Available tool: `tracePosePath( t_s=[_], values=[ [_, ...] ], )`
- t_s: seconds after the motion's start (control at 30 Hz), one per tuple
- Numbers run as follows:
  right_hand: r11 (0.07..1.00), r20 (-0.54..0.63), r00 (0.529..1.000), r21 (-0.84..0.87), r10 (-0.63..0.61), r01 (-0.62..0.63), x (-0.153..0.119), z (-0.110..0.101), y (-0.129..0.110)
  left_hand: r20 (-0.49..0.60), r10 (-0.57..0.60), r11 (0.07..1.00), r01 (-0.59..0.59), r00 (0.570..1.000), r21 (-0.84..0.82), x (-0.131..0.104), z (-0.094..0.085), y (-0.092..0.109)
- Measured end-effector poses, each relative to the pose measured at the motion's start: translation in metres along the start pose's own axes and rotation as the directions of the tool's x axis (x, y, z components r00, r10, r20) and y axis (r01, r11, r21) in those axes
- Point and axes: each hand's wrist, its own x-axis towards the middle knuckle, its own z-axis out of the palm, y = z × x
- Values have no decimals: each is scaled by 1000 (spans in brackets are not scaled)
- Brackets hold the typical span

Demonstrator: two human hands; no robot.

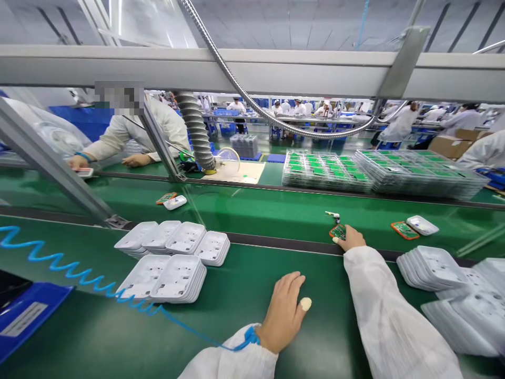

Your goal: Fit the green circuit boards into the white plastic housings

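Note:
My right hand (350, 238) pinches a green circuit board with an orange edge (337, 231) over the near edge of the green belt (252, 210). A small black-and-white part (335, 216) lies just beyond that board. Over the green table (236, 316), my left hand (284, 310) is empty with its fingers apart, and a blue wrist strap (249, 338) is on that wrist. Stacks of white plastic covers (179, 279) stand to its left. More white covers (437, 266) are piled at the right.
Boards beside white covers lie on the belt at left (175, 202) and right (422, 225). Clear trays of green boards (325, 171) stand beyond it. A coiled blue cord (59, 260) crosses the left side. A co-worker's hands (137, 160) are at the far left.

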Motion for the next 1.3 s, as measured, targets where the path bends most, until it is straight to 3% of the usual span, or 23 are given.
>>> tracePosePath(
  t_s=[0.17,0.3,0.67,0.8,0.93,1.03,1.17,1.3],
  values=[
    [995,120,989,-64,83,-76,21,-8,-20,21,-31,999,31,999,-13,3,-2,0],
    [995,213,973,29,84,-93,25,-9,-31,11,-44,999,44,999,-20,5,-3,-1],
    [969,126,986,234,-109,77,21,-13,-44,-16,-41,999,41,999,-11,4,-2,-2],
    [938,106,973,307,-204,163,-18,-12,-38,-37,-63,998,62,997,-29,5,-3,-3],
    [824,16,925,460,-380,331,-104,3,-26,-49,-90,995,87,995,-55,7,-3,-5],
    [785,-69,903,471,-423,403,-152,0,-19,-72,-117,990,110,991,-84,9,-3,-6],
    [705,-151,842,483,-517,520,-157,-17,-23,-124,-132,986,118,983,-115,10,-3,-5],
    [755,-145,856,415,-496,507,-138,-20,-43,-158,-135,987,119,978,-108,8,-4,-4]
  ],
)
